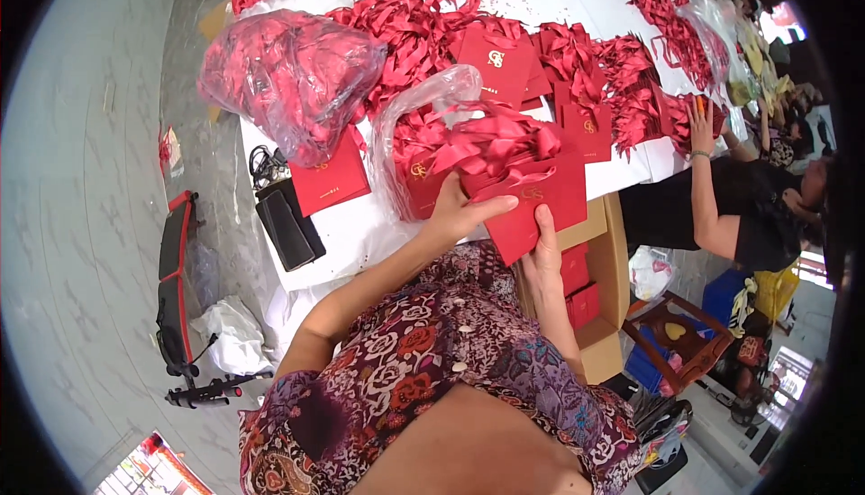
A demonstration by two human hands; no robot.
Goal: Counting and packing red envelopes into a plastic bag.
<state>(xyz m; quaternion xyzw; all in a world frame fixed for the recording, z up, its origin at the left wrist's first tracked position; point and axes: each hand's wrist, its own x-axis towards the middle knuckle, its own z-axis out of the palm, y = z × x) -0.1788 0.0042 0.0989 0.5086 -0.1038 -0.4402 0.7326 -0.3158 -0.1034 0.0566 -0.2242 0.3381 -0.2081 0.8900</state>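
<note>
A stack of red paper gift bags (pixel 554 202) with red ribbon handles (pixel 509 139) is held between my two hands, just past the table's near edge. My left hand (pixel 461 211) grips its left side, thumb across the front and the other fingers partly hidden behind. My right hand (pixel 542 247) closes on the lower edge with the thumb up the front. How many bags are in the stack I cannot tell. Beside it, to the left, a clear plastic bag (pixel 389 166) stands open around more red gift bags (pixel 419 171).
Red ribbon-handled bags cover much of the white table (pixel 338 234). A large filled plastic sack (pixel 288 72) sits at left, near a black wallet (pixel 286 225). A cardboard box (pixel 614 265) with red bags stands by my right arm. At right, another person's hand (pixel 701 130) touches bags.
</note>
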